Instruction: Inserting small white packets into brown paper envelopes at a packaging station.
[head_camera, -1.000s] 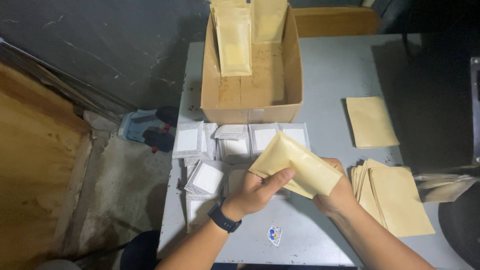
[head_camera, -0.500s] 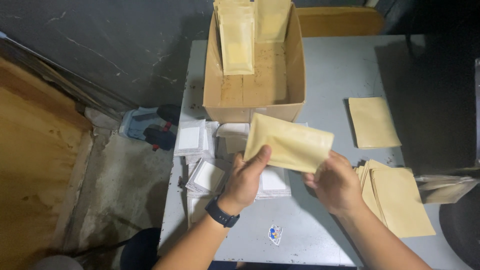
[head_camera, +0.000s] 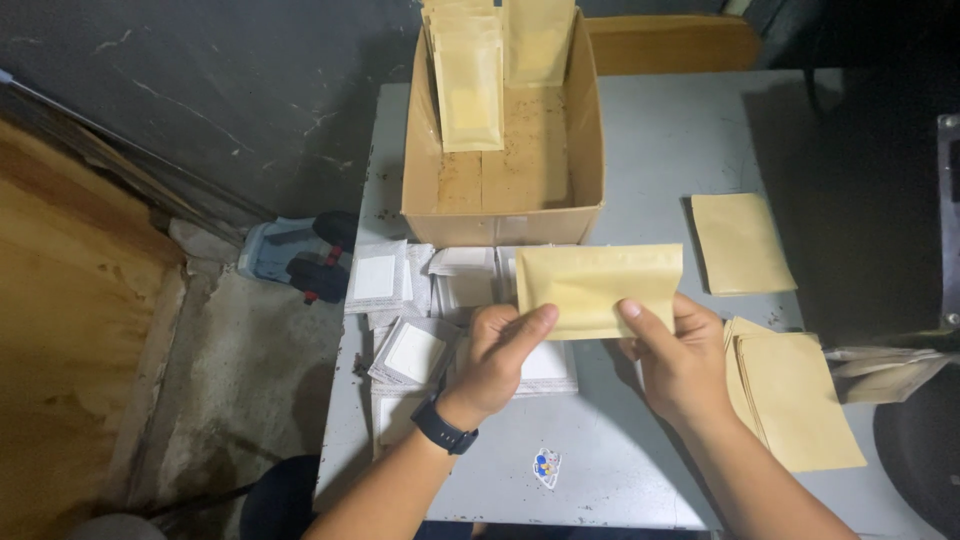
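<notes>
Grey worktop (head_camera: 660, 140), wide and scuffed, with a concrete floor (head_camera: 250, 400) to its left. Open cardboard box (head_camera: 500, 215) at the far edge, two tan pouches (head_camera: 468, 85) leaning upright against its back wall. Stack of tan pouches (head_camera: 795, 400) lying flat at the right, one single pouch (head_camera: 742, 242) well beyond it. Scattered white sachets (head_camera: 410, 350) spread left of centre, just in front of the box. Held level above those sachets, a tan pouch (head_camera: 598, 290), long side across. Left hand (head_camera: 500, 360) with fingers pinched on its lower left edge, dark watch (head_camera: 443, 427) on the wrist. Right hand (head_camera: 680, 360) gripping the lower right edge, thumb on top. Small sticker (head_camera: 546, 468) near the front edge.
</notes>
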